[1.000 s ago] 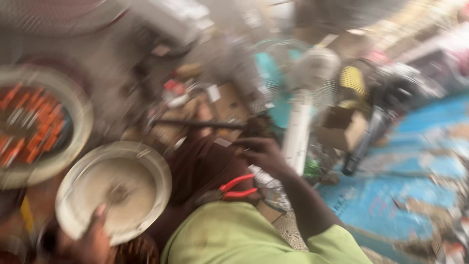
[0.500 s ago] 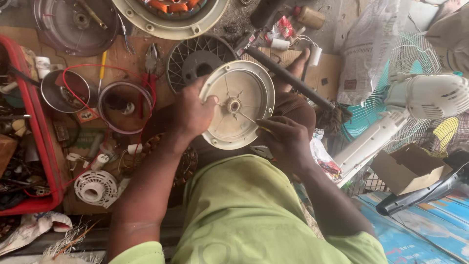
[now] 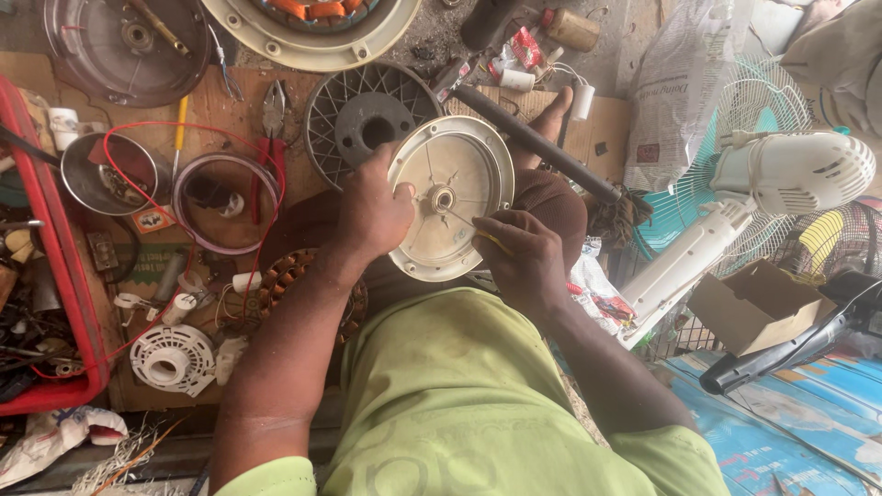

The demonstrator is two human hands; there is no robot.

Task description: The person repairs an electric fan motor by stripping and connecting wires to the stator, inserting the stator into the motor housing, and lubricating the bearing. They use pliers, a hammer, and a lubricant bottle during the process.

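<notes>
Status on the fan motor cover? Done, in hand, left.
Done: the round cream motor cover is off and in the lap; a copper-wound stator lies apart on the cardboard. In hand: left hand grips the cover's rim, right hand works a thin yellow-handled tool at the centre hub. Left: nothing is reassembled; parts lie scattered.

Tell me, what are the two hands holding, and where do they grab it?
The left hand grips the round cream cover by its left rim. The right hand pinches a thin yellow-handled tool by its handle, tip near the cover's centre.
</notes>
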